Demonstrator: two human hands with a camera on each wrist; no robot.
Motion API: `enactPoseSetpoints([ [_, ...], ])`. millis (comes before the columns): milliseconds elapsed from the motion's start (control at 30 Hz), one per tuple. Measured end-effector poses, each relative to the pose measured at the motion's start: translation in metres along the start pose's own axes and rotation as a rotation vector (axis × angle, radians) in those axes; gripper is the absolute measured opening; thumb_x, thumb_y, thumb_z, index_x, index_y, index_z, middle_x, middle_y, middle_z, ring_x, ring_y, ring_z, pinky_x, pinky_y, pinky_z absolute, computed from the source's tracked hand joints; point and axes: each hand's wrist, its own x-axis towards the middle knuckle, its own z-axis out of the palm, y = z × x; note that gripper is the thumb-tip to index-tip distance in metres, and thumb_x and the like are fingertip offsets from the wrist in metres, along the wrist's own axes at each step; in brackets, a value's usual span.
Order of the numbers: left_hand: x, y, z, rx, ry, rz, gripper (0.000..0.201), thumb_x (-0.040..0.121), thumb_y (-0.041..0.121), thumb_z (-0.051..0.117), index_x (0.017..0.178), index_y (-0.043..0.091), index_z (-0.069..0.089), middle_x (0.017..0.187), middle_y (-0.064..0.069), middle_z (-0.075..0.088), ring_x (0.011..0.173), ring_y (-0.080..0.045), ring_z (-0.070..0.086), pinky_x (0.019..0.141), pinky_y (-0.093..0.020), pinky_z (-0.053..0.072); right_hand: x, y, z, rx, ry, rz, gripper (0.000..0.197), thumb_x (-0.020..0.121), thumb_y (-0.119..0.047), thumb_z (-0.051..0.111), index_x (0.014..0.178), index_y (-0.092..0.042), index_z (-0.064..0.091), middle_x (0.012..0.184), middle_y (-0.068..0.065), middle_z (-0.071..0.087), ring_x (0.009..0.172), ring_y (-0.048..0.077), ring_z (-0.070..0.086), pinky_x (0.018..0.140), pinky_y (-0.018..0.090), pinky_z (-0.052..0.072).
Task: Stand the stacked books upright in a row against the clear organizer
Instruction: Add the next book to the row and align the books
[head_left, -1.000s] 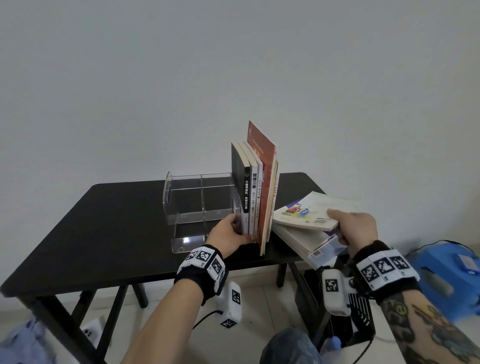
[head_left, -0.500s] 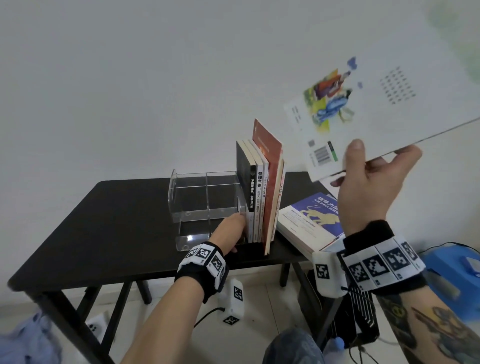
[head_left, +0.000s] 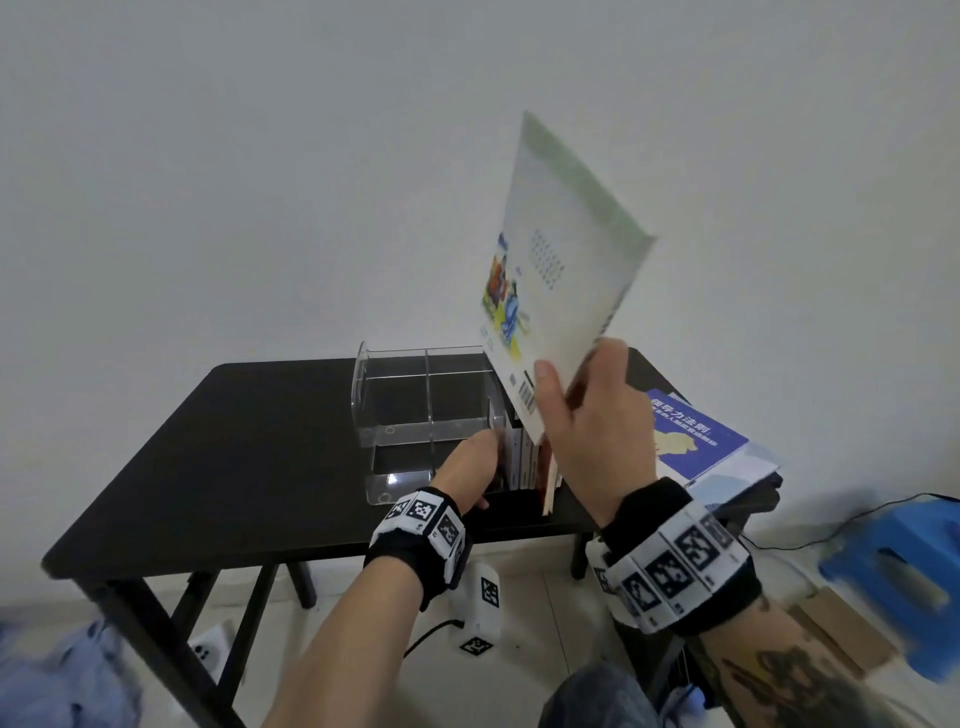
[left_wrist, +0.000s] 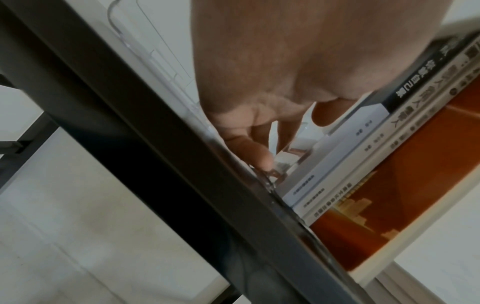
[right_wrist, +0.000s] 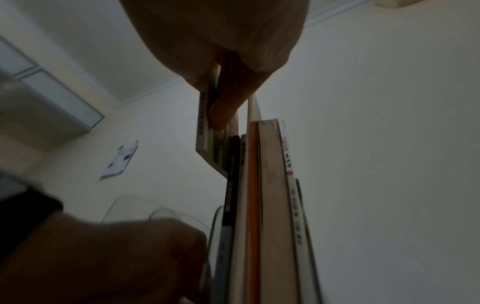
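Observation:
A clear organizer (head_left: 415, 405) stands on the black table (head_left: 234, 441). Several books (head_left: 524, 457) stand upright against its right wall, an orange-covered one (left_wrist: 376, 216) outermost. My left hand (head_left: 467, 467) holds the row at its near lower edge, fingers (left_wrist: 249, 148) curled by the organizer's corner. My right hand (head_left: 587, 415) pinches a thin white illustrated book (head_left: 566, 270) by its lower corner. That book is tilted nearly upright in the air above the row's right side. A blue-covered book (head_left: 691, 436) tops the flat stack at the table's right end.
The table's left half is bare. A white wall rises close behind the table. On the floor are a blue stool (head_left: 904, 577) at right, a cable, tagged white blocks (head_left: 485, 603) and blue cloth (head_left: 47, 675) at left.
My right hand lifted the white book off the stack, swung it up and left, and turned it nearly upright over the row. This uncovered the blue book. The left hand stayed put.

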Motion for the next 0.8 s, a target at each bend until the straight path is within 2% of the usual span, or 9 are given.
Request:
enactPoseSetpoints([
  [100,0.001,0.012,-0.002,0.093,-0.020,-0.137,0.037,0.099,0.021,0.052,0.132,0.005,0.060,0.132,-0.011,0.062,0.122,-0.033,0.060,0.101,-0.044,0.050,-0.006,0.007,0.008,-0.112,-0.045,-0.101,0.052,0.088,-0.013,0.068,0.080,-0.028,0.018,0.052,0.000,0.046,0.037,0.030,0.047,0.037,0.021,0.022],
  [267,-0.007,0.016,-0.005,0.134,-0.011,-0.083,0.032,0.098,0.014,0.053,0.128,0.003,0.062,0.130,-0.015,0.063,0.121,-0.032,0.061,0.103,-0.042,0.050,-0.013,0.011,0.022,-0.234,-0.101,-0.124,0.041,0.084,-0.006,0.070,0.083,-0.020,0.032,0.055,-0.003,0.044,0.038,0.031,0.036,0.039,0.021,0.021],
  [333,-0.013,0.006,-0.005,0.075,-0.005,0.031,0.034,0.100,0.020,0.044,0.122,0.002,0.062,0.122,-0.019,0.065,0.109,-0.039,0.065,0.086,-0.042,0.057,-0.017,0.013,0.030,-0.290,-0.144,-0.104,0.038,0.083,-0.006,0.070,0.087,-0.019,0.034,0.056,-0.003,0.047,0.039,0.027,0.032,0.039,0.020,0.020],
  [400,-0.015,0.001,-0.005,0.061,-0.019,0.142,0.031,0.097,0.021,0.039,0.109,0.007,0.063,0.111,-0.017,0.067,0.093,-0.039,0.068,0.062,-0.037,0.054,-0.022,0.018,0.038,-0.351,-0.207,-0.046,0.037,0.085,-0.008,0.067,0.090,-0.019,0.032,0.061,0.001,0.057,0.040,0.030,0.044,0.040,0.024,0.026],
  [467,-0.014,-0.003,-0.006,0.108,-0.014,0.160,0.022,0.096,0.017,0.041,0.096,0.011,0.062,0.099,-0.014,0.067,0.078,-0.034,0.067,0.050,-0.030,0.050,-0.028,0.024,0.047,-0.415,-0.303,0.035,0.034,0.088,-0.009,0.061,0.091,-0.020,0.028,0.070,0.002,0.060,0.048,0.033,0.056,0.041,0.028,0.031],
  [600,-0.011,-0.011,-0.005,0.019,-0.032,0.183,0.029,0.095,0.012,0.039,0.107,0.002,0.063,0.108,-0.021,0.066,0.079,-0.031,0.063,0.055,-0.031,0.047,-0.038,0.031,0.053,-0.588,-0.552,0.034,0.012,0.095,-0.017,0.049,0.105,-0.014,0.044,0.088,-0.001,0.036,0.063,0.024,0.060,0.047,0.032,0.034],
  [667,-0.007,-0.016,-0.005,-0.017,0.012,0.186,0.035,0.094,0.014,0.038,0.119,0.005,0.061,0.110,-0.023,0.064,0.066,-0.022,0.055,0.047,-0.025,0.044,-0.039,0.031,0.053,-0.598,-0.613,0.031,0.012,0.096,-0.017,0.049,0.108,-0.015,0.050,0.094,0.000,0.033,0.052,0.020,0.044,0.048,0.031,0.035],
  [733,-0.004,-0.019,-0.003,-0.020,0.020,0.199,0.042,0.093,0.025,0.039,0.131,0.015,0.055,0.109,-0.015,0.065,0.068,-0.020,0.057,0.042,-0.022,0.043,-0.038,0.028,0.052,-0.558,-0.625,0.091,0.016,0.097,-0.017,0.047,0.112,-0.013,0.048,0.089,-0.001,0.037,0.044,0.013,0.035,0.048,0.029,0.035],
  [800,0.001,-0.020,-0.002,0.149,0.035,0.282,0.037,0.095,0.027,0.041,0.125,0.013,0.058,0.123,-0.010,0.059,0.086,-0.030,0.061,0.043,-0.025,0.048,-0.038,0.026,0.051,-0.496,-0.636,0.160,0.019,0.097,-0.017,0.044,0.114,-0.009,0.042,0.084,0.000,0.042,0.052,0.019,0.055,0.049,0.030,0.036],
])
